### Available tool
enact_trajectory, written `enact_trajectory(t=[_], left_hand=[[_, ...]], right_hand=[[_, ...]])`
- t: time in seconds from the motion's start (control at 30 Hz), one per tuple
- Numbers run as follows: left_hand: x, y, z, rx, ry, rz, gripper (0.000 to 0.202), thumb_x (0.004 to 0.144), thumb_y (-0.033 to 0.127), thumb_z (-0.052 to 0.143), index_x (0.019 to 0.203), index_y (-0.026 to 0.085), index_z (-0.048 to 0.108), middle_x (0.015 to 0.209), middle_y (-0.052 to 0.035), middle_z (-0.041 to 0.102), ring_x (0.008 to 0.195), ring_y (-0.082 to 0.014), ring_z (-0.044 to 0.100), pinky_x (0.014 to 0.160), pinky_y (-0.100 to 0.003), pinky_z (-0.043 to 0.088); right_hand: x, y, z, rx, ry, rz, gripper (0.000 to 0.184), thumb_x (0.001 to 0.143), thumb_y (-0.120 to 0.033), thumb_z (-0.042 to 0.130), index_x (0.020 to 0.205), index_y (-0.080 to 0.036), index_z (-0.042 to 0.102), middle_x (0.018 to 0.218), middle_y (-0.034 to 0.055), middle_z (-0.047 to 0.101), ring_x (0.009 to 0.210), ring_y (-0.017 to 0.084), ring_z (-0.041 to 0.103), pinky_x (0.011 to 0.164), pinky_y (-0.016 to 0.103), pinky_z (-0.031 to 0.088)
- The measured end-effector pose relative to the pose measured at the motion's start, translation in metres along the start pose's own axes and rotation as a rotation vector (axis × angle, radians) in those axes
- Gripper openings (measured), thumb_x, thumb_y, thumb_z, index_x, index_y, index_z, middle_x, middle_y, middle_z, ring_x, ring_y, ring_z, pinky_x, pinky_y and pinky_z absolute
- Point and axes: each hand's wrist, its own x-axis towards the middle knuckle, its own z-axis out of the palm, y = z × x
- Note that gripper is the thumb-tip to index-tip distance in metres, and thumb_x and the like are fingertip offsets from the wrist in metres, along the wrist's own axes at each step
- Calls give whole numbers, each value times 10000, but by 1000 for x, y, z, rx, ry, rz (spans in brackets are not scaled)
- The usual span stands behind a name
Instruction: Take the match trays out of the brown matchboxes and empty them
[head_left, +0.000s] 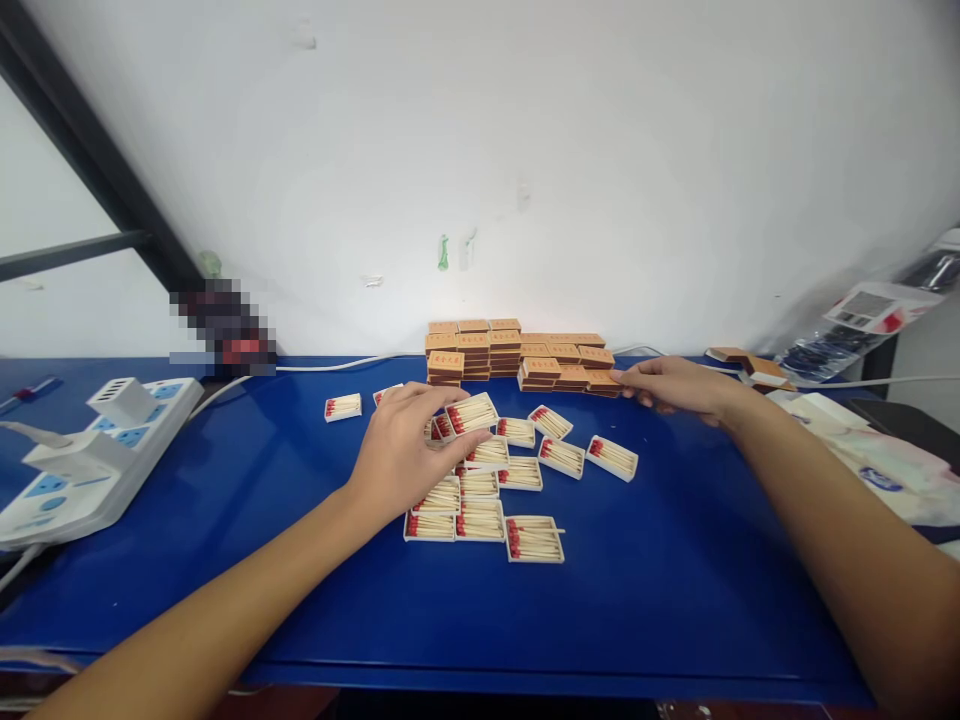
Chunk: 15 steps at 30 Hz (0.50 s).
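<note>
Between the thumb and fingers of my left hand (405,440) is a matchbox tray (471,413) full of red-tipped matches, lifted over other filled trays. Several more open trays of matches, such as a near one (534,540) and one at the right (613,457), lie around and below it. My right hand (675,387) reaches to the back, its fingertips pinching a closed orange matchbox (602,381) at the right end of the stacked matchboxes (472,350). A separate filled tray (343,406) rests left of the group.
A white power strip (112,460) with plugged-in adapters lies at the left. A white cable (337,366) runs along the wall. At the right are loose matchbox sleeves (761,372), a plastic-wrapped package (832,320) and a soft white tissue pack (885,460) on the blue table (660,600).
</note>
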Motion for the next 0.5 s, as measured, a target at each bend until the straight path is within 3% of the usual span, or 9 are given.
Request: enact_trajectory(t=[0.23,0.3,0.4,0.5], left_hand=[[0,-2,0,-1,2,5,360,898,424,870,1161,216,739,1063,-43,802,991,-256,732,885,-439,581],[0,-2,0,2,0,5,355,901,426,867,1159,216,740,1069,-47,801,1000,-259,730,897,-445,580],[0,-2,0,-1,-3,10,367,895,419,874,1163,208,739,1077,-51,800,1004,-259,730,903,-447,580],[-1,-2,1,2,-16,9,379,889,414,881,1171,207,736,1072,-48,798,992,-255,730,894,-445,582]], right_hand=[[0,-4,6,-129,116,10,669,801,-865,688,761,-200,643,740,106,721,567,157,553,495,308,414],[-1,-5,3,-189,122,-14,675,772,-881,699,796,-208,656,804,129,767,602,199,618,528,341,459],[1,-1,-1,-287,102,-53,681,642,-818,850,909,-213,687,812,118,786,659,270,696,602,396,532],[8,6,2,-349,180,-122,713,597,-755,903,1021,-213,717,810,99,781,714,310,726,618,415,561]])
